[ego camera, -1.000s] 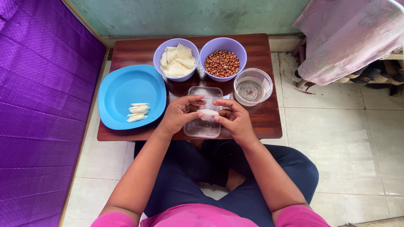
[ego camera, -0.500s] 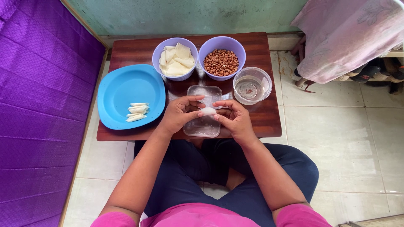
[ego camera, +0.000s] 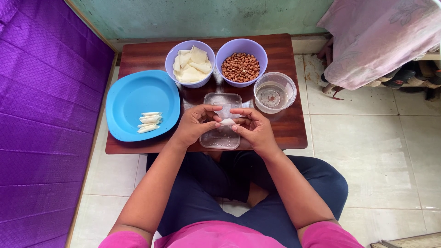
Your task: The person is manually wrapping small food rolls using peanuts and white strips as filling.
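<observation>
Both hands, left hand (ego camera: 195, 126) and right hand (ego camera: 253, 128), pinch a white wrapper (ego camera: 227, 122) lying crosswise, left-to-right.

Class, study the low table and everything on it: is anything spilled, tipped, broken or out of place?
Nothing stands out. The bowl of wrappers, bowl of peanuts and clear water cup sit upright, three rolled pieces lie together on the blue plate, and both hands hold a small white piece.
</observation>
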